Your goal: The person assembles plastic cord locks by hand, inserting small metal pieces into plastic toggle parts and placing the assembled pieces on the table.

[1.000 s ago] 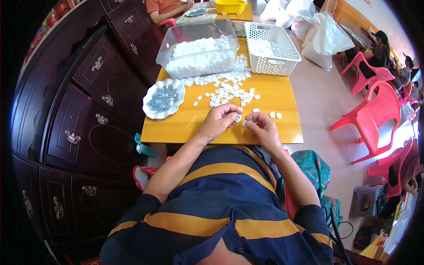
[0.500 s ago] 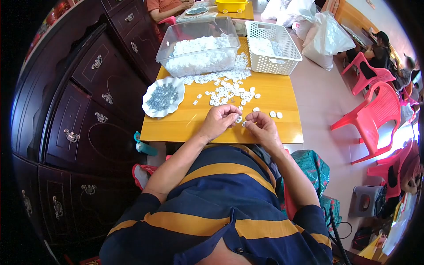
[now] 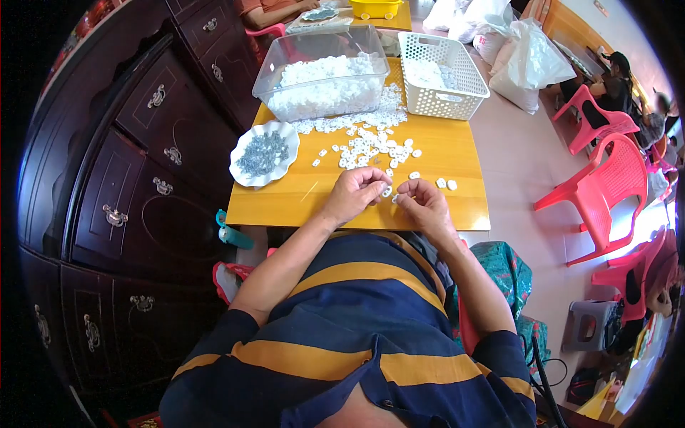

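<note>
Above the front part of the yellow table (image 3: 271, 207), my left hand (image 3: 354, 194) pinches a small white piece (image 3: 387, 191) between thumb and fingers. Close to its right, my right hand (image 3: 426, 207) is closed on another small white piece (image 3: 395, 199), mostly covered by the fingertips. The hands are slightly apart. Beyond them lies a loose spread of small white pieces (image 3: 367, 148). A white wavy-edged plate (image 3: 291, 135) on the left holds small grey parts (image 3: 262, 154). Two white pieces (image 3: 447, 184) lie right of my right hand.
A clear bin (image 3: 371, 103) and a white perforated basket (image 3: 457, 104), both holding white pieces, stand at the table's far side. A dark cabinet (image 3: 178, 128) borders the left. Pink chairs (image 3: 606, 192) and white sacks (image 3: 531, 71) are on the right. Another person's arm (image 3: 275, 14) shows beyond.
My hands stay almost in place, still pinching the small pieces. The view has shifted slightly. The person across has moved an arm toward the things on the far table.
</note>
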Demonstrator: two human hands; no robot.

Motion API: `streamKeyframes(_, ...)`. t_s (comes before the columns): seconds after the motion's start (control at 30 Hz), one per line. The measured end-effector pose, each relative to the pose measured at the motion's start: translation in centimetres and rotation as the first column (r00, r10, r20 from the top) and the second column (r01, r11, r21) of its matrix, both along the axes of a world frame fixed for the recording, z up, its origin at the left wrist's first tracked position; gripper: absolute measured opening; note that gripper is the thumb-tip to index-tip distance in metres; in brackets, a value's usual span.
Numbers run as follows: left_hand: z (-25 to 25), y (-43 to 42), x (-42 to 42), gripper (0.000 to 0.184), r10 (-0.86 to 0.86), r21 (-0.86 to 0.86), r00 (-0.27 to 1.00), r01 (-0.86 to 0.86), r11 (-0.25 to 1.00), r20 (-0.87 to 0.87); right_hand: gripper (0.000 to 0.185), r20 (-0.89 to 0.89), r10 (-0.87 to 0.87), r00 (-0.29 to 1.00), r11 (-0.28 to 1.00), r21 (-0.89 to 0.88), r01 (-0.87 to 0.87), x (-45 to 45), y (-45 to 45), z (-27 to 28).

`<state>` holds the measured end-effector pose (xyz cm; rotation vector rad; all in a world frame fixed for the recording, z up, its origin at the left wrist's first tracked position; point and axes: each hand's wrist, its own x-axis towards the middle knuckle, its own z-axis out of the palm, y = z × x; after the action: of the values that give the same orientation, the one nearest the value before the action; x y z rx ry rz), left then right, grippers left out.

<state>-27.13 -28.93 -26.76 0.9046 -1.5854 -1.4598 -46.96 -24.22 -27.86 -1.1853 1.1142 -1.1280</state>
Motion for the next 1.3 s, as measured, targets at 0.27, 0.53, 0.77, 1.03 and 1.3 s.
streamKeyframes(0.27, -0.1, 0.0, -0.1, 0.012, -0.028, 0.001, 0.999, 0.028, 1.0, 0.02, 0.01, 0.002, 0.004, 1.0, 1.0, -0.011, -0.004, 0.0, -0.1, -0.2)
streamKeyframes(0.53, -0.5, 0.0, -0.2, 0.011, -0.05, -0.064, 0.998, 0.053, 0.997, 0.046, 0.011, -0.005, 0.002, 1.0, 1.0, -0.01, -0.002, 0.2, 0.0, 0.1)
streamKeyframes(0.77, -0.7, 0.2, -0.7, 0.01, -0.059, -0.04, 0.998, 0.059, 0.997, 0.02, 0.012, -0.013, -0.027, 1.0, 0.999, -0.048, 0.026, 0.3, -0.2, -0.6)
streamKeyframes(1.03, -0.9, 0.2, -0.7, 0.022, -0.075, -0.011, 0.997, 0.075, 0.997, -0.012, 0.01, 0.027, -0.097, 0.995, 0.995, -0.031, 0.098, 0.7, 0.0, -0.1)
streamKeyframes(1.3, 0.6, 1.7, -1.2, 0.046, 0.086, -0.342, 0.977, -0.014, 0.94, 0.196, 0.01, 0.13, -0.136, 0.982, 0.989, -0.037, 0.142, 0.9, 0.0, 0.3)
